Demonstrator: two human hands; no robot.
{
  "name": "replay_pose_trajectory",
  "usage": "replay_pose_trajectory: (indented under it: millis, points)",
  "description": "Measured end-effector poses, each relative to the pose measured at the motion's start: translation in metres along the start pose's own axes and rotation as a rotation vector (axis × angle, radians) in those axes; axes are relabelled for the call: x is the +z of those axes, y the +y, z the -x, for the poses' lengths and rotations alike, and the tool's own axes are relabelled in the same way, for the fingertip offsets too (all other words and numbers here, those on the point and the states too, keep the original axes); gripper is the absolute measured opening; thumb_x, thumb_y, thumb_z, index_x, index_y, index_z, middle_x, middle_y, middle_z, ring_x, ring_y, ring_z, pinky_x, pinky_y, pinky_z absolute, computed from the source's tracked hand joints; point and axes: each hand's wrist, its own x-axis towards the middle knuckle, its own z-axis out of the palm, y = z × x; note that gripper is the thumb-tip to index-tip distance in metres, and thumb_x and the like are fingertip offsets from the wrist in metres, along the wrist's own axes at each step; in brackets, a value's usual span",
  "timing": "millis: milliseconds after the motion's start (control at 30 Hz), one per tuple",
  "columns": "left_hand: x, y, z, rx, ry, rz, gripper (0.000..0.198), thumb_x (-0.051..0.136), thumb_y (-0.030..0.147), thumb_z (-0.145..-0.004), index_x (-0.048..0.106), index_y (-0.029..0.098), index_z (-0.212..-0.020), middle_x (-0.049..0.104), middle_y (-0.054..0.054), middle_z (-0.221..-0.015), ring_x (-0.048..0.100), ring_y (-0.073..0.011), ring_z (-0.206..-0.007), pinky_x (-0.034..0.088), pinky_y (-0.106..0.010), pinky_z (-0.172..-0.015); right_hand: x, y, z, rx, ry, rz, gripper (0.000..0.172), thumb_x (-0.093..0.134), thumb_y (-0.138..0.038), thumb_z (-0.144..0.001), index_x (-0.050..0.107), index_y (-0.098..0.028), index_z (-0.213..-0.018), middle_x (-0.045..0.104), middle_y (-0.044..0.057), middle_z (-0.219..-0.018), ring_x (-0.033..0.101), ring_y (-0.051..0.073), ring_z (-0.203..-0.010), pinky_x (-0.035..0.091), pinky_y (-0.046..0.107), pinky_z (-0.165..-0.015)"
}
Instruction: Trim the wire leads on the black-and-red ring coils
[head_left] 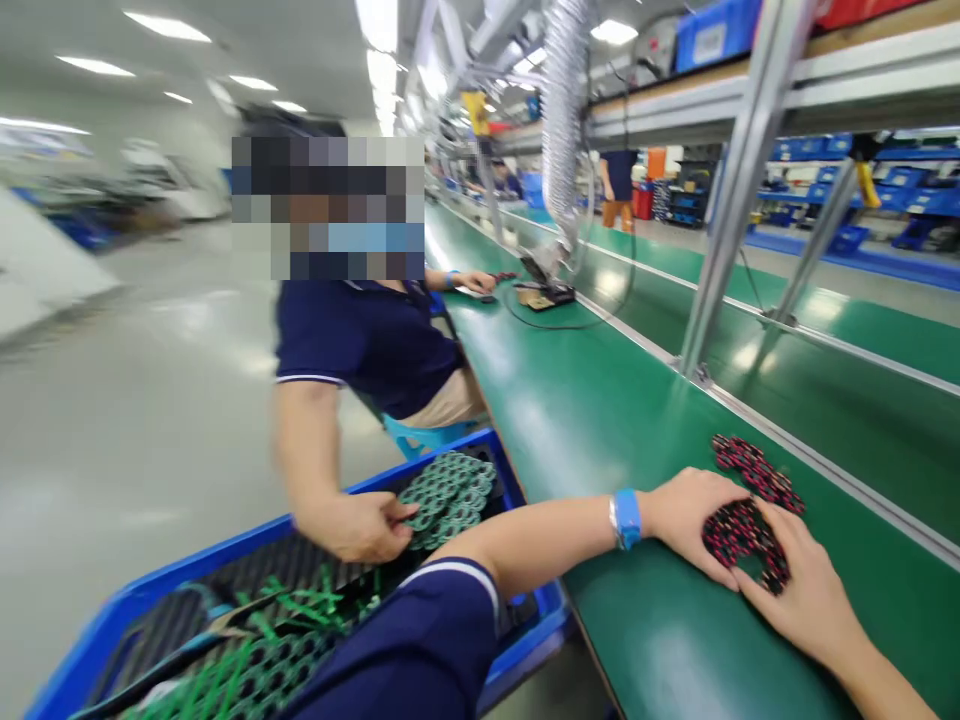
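Note:
On the green bench top (675, 640), my left hand (691, 520) and my right hand (810, 585) curve round a cluster of small black-and-red parts (742, 540). Fingers and thumbs of both hands press against its edges from either side, the thumbs nearly meeting at the front. The exact kind of these parts is too small to tell. Just beyond my fingers lies a second cluster of similar parts (757, 472), which neither hand appears to hold. A blue wrist strap (626, 518) is round my left wrist.
Left of the bench, a blue crate (225, 550) holds green sheets with round holes (450, 495) and green strips (300, 605). A seated co-worker's hand (375, 525) grips one sheet, near my left arm. A metal post (739, 190) and a ducting hose (562, 120) stand along the bench.

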Motion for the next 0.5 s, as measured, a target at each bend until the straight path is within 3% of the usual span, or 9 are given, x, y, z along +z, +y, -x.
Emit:
replay_pose_trajectory:
  millis: [133,233,433,500]
  points:
    - [-0.001,0.004,-0.002,-0.008,0.002,0.024,0.089,0.073,0.065,-0.056,0.050,0.012,-0.125,0.063,-0.017,-0.117,0.058,-0.0309,-0.108,0.039,-0.042,-0.097,-0.017,-0.013,-0.003,0.010,-0.069,-0.058,0.065,0.061,-0.036,-0.078,0.037,-0.015,-0.135,0.055,0.016,-0.125,0.052,0.030,-0.116,0.044,0.047,-0.096]
    - [0.000,0.005,-0.003,0.007,-0.058,-0.055,0.088,0.070,0.064,-0.061,0.046,0.014,-0.129,0.061,-0.016,-0.120,0.056,-0.0300,-0.106,0.040,-0.042,-0.094,-0.019,-0.012,0.001,0.014,-0.028,-0.087,0.069,0.064,-0.036,-0.076,0.036,-0.015,-0.135,0.058,0.015,-0.123,0.054,0.029,-0.111,0.046,0.046,-0.092]
    - [-0.001,0.011,-0.013,0.003,-0.096,-0.216,0.071,0.065,0.059,-0.069,0.051,0.016,-0.123,0.062,-0.013,-0.116,0.056,-0.0283,-0.103,0.044,-0.042,-0.091,-0.023,-0.016,-0.001,0.070,0.002,-0.022,0.042,0.062,-0.032,-0.078,0.054,-0.015,-0.115,0.062,0.013,-0.109,0.055,0.027,-0.100,0.046,0.043,-0.084]
    - [-0.001,0.016,-0.013,0.053,-0.097,-0.276,0.066,0.063,0.054,-0.073,0.050,0.016,-0.125,0.061,-0.014,-0.119,0.056,-0.0284,-0.108,0.044,-0.042,-0.094,-0.030,-0.026,-0.001,0.136,0.003,0.039,0.044,0.064,-0.036,-0.078,0.054,-0.015,-0.116,0.063,0.011,-0.108,0.055,0.027,-0.099,0.046,0.043,-0.084]
